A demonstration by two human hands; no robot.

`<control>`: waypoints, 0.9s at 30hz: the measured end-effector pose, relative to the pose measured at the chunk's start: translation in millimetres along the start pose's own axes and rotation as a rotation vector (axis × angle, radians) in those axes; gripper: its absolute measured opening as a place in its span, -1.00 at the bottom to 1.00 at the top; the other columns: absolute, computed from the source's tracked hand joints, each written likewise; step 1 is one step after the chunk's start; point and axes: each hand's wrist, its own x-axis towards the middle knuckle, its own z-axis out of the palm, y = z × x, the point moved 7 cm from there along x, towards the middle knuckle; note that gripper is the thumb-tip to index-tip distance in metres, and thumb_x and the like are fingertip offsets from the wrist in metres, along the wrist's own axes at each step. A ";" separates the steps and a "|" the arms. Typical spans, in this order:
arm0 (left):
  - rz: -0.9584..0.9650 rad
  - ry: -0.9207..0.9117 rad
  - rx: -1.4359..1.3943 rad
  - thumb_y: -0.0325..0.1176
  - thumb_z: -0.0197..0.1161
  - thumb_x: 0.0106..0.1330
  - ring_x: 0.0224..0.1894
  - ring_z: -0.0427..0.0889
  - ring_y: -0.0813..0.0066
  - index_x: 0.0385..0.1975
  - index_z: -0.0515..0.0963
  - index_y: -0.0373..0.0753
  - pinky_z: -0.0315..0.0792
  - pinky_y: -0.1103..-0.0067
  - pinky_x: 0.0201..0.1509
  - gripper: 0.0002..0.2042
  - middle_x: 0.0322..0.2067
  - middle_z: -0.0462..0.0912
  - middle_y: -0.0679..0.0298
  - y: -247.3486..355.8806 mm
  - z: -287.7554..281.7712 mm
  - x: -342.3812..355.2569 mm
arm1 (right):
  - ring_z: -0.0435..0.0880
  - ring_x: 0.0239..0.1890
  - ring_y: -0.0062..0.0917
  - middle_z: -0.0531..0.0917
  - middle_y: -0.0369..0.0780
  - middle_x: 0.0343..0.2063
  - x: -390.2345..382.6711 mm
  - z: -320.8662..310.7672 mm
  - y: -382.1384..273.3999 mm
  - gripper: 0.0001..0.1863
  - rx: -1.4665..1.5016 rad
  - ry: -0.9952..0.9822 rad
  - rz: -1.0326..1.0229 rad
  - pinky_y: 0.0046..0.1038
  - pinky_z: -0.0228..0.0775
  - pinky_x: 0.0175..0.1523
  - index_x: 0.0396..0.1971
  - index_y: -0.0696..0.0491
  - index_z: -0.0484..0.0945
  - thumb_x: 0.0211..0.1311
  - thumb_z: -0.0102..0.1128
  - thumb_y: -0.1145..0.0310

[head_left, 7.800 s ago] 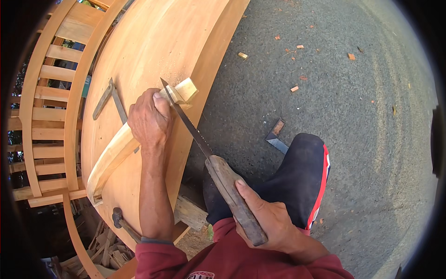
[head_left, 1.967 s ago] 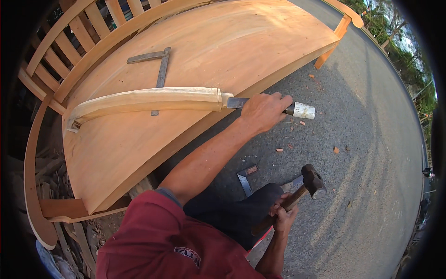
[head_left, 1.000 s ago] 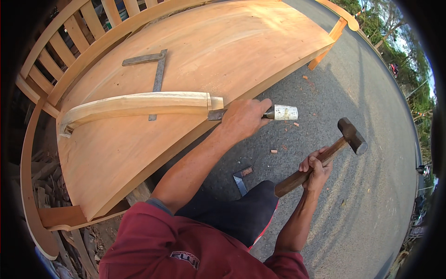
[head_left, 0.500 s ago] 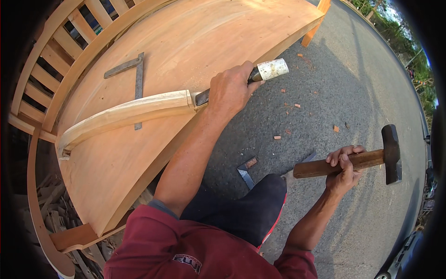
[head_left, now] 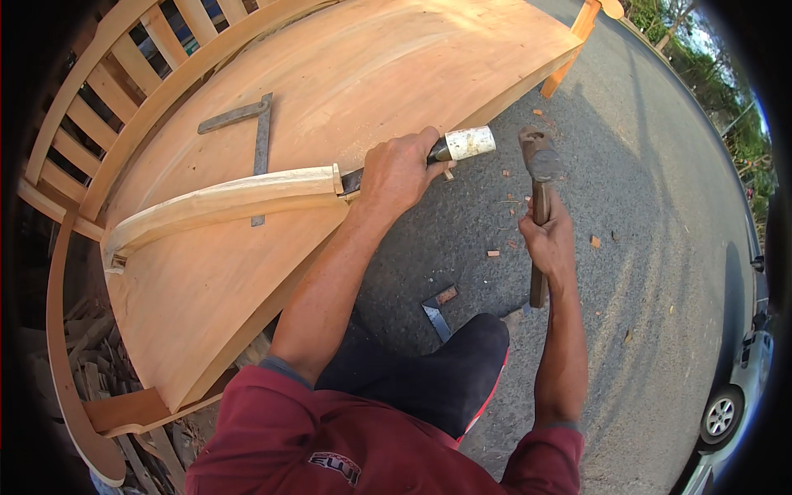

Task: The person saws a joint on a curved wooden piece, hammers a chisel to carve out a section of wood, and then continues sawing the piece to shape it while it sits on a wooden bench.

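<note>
My left hand is closed on a chisel with a white-capped handle. Its blade is against the stepped end of a curved, pale wood piece; a small chip sticks out just below the handle. My right hand grips the wooden handle of a hammer, whose dark metal head is upright, just right of the chisel's capped end and apart from it. The curved piece lies across a metal bar tool on a broad wooden bench seat.
A slatted backrest runs along the upper left, with scrap wood beneath. A metal square and wood chips lie on the asphalt near my bent leg. A parked car is at the far right.
The saw seen earlier has given way to chisel and hammer in my hands. Since half a second ago, the hammer has swung up and leftward toward the chisel, and my left hand has dropped slightly.
</note>
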 end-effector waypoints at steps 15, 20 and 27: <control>0.012 0.062 -0.017 -0.08 0.45 0.24 -0.34 0.72 -0.01 -0.33 0.55 -0.24 0.53 0.17 -0.32 -0.65 -0.46 0.70 0.08 6.7 2.1 4.7 | 0.47 -0.64 -0.58 0.50 -0.24 -0.54 -26.7 -76.9 -2.9 -0.72 0.782 0.417 -0.066 -0.45 0.45 -0.49 -0.11 0.14 0.39 0.18 0.13 0.65; -0.011 0.034 -0.024 -0.05 0.46 0.24 -0.33 0.71 -0.04 -0.32 0.56 -0.21 0.51 0.18 -0.28 -0.65 -0.47 0.71 0.08 12.4 -1.7 1.9 | 0.48 -0.62 -0.57 0.49 -0.26 -0.54 5.9 -47.5 -12.1 -0.76 0.803 0.363 0.005 -0.43 0.45 -0.46 -0.17 0.13 0.42 0.16 0.14 0.63; -0.049 0.074 -0.007 0.00 0.43 0.25 -0.29 0.72 -0.04 -0.20 0.61 -0.21 0.53 0.15 -0.23 -0.61 -0.45 0.73 0.08 -19.2 -13.0 -9.8 | 0.47 -0.66 -0.58 0.50 -0.25 -0.56 2.8 31.9 -14.1 -0.77 0.231 -0.077 0.055 -0.47 0.37 -0.56 -0.19 0.11 0.38 0.14 0.11 0.59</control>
